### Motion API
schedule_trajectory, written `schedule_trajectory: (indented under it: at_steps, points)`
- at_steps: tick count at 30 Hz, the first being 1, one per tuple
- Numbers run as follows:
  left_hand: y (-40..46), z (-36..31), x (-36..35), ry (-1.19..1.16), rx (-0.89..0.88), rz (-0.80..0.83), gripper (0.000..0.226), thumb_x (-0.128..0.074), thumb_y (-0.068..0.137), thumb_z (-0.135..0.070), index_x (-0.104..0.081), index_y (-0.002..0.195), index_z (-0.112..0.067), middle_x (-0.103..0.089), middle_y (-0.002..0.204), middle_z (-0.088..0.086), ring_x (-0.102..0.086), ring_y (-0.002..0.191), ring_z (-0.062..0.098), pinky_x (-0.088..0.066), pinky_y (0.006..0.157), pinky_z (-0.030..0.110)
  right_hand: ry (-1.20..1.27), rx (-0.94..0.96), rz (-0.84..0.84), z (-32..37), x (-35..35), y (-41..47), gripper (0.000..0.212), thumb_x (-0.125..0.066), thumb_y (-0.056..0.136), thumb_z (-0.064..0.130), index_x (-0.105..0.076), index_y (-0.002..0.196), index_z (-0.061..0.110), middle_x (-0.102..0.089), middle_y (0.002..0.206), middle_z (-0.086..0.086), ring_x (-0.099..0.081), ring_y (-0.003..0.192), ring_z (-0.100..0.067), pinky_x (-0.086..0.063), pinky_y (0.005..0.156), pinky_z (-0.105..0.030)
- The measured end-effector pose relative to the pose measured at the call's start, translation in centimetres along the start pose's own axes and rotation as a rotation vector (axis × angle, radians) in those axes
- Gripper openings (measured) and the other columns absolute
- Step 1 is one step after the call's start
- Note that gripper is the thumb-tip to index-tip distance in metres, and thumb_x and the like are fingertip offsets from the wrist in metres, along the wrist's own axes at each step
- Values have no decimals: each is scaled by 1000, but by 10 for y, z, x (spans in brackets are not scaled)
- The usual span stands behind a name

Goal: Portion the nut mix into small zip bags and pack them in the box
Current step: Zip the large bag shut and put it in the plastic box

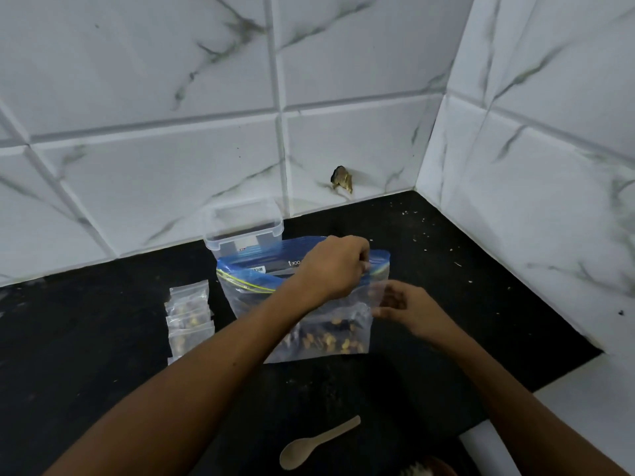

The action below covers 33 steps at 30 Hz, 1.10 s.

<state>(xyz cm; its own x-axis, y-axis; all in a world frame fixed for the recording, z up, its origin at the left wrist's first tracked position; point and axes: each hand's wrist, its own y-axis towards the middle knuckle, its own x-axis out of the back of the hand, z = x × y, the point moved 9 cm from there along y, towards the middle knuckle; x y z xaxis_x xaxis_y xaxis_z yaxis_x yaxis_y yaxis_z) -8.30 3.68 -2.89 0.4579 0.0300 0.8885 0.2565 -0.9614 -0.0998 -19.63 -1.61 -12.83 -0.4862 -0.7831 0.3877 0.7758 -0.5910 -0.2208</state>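
A large clear zip bag (254, 297) with a blue zip strip stands on the black counter, and nut mix (330, 340) lies at its bottom. My left hand (335, 266) pinches the blue top edge of this bag at its right side. My right hand (409, 310) holds a small clear zip bag (378, 295) just to the right of the large bag. A stack of small filled zip bags (189, 317) lies to the left of the large bag. A clear plastic box (244, 226) stands behind it against the wall.
A pale wooden spoon (318, 443) lies on the black counter (103, 338) near the front. The rim of a brown bowl (433, 468) shows at the bottom edge. Tiled walls close the back and right. Crumbs dot the counter at the right.
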Motion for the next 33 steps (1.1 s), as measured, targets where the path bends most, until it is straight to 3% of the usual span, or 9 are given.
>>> schedule_trajectory:
  at_steps: [4,8,13,16,23,29,33]
  points:
    - [-7,-9,0,57,-59,-47,8,-52,99,-29,-52,106,-24,-65,100,3,-61,88,21,-54,80,44,-71,37,-173,-7,3,7,7,-63,88,17,-67,92,21,-69,92,0,-66,86,-7,-53,81,-30]
    - [-12,-21,4,187,-126,-112,25,-60,92,-45,-55,101,-23,-60,101,0,-58,89,19,-52,78,40,-105,73,-226,-2,2,9,7,-63,89,18,-69,85,20,-69,85,-1,-66,81,-15,-54,78,-37]
    - [-10,-24,10,205,-87,-269,22,-60,93,-38,-62,108,-22,-60,106,2,-59,96,19,-49,82,36,-186,86,-239,3,-3,9,9,-63,89,16,-68,87,24,-68,87,8,-63,85,-1,-45,73,-16]
    - [-10,-31,9,275,-103,-296,22,-61,94,-33,-63,114,-23,-59,113,4,-55,106,20,-43,95,39,-215,99,-238,3,-4,8,7,-62,89,18,-68,88,23,-68,85,6,-63,82,-3,-48,73,-19]
    - [-24,-51,39,225,-221,-421,20,-55,96,-34,-65,110,-24,-48,116,0,-43,111,17,-28,98,36,-248,111,-286,-9,-4,2,8,-62,89,18,-66,83,20,-67,81,4,-62,77,-2,-49,73,-21]
    - [-14,-40,51,146,-190,-250,15,-57,96,-38,-57,107,-28,-63,112,-7,-56,108,15,-27,99,39,-311,141,-292,2,2,3,6,-64,88,17,-69,84,18,-68,79,3,-64,76,-6,-50,70,-21]
    - [-10,-13,45,255,-114,-64,58,-69,86,-45,-40,134,-29,-60,132,-3,-55,119,22,-27,107,45,-315,127,-252,1,4,4,12,-64,89,17,-67,83,27,-68,83,7,-63,80,-2,-48,70,-14]
